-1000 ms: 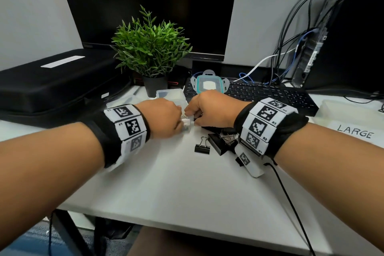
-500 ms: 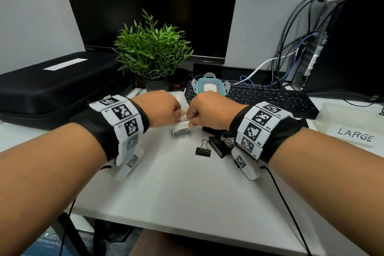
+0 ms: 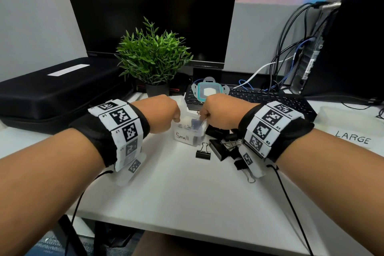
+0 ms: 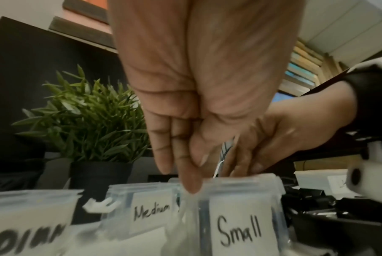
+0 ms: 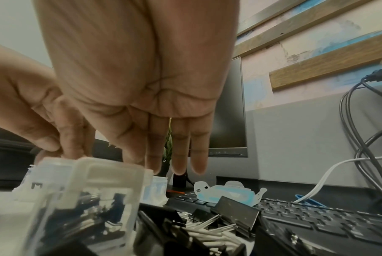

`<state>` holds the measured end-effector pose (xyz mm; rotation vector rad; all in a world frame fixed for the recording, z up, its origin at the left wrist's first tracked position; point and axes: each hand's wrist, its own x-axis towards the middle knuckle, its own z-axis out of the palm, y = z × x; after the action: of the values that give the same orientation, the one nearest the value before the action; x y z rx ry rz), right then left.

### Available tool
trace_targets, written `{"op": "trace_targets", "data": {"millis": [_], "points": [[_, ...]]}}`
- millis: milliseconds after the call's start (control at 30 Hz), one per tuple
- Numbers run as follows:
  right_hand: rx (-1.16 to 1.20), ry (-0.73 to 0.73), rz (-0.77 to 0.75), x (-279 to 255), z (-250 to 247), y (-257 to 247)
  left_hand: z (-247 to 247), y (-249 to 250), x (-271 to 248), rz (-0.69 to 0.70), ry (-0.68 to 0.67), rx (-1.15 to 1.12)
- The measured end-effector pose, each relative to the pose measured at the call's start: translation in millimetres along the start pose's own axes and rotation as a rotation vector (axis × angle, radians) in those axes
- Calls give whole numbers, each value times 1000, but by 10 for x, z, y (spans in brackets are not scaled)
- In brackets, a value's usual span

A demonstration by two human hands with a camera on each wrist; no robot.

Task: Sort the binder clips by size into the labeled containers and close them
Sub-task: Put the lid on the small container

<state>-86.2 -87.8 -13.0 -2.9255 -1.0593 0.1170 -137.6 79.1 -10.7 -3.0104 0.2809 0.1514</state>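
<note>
Small container (image 3: 188,134) now in full view between left hand (image 3: 164,113) and right hand (image 3: 218,112), label showing.

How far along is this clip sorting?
Partway. The Small container already holds clips, and both hands, left hand and right hand, are at its top, seemingly fitting its lid. Loose binder clips still lie on the desk, and the LARGE container stands open.

clear plastic container (image 3: 190,131), paper label (image 3: 182,137); matt black clips (image 3: 220,147).
</note>
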Motion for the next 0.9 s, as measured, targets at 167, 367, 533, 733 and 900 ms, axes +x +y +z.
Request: {"op": "trace_targets", "data": {"millis": [167,367,533,733,900], "points": [[-156,-106,11,-43,-17,-115,-100,23,-67,90,-6,-30],[-211,-126,-68,-137,-47,-133,-37,-140,-66,142,20,-67],[-125,-135,-33,-162,-52,-139,76,-161,-69,120,-6,-84],[-4,-124,47,-158,-5,-144,139,-3,-55,48,-27,-83],[92,-134,67,-166,8,-134,118,26,-48,22,-16,-119]]}}
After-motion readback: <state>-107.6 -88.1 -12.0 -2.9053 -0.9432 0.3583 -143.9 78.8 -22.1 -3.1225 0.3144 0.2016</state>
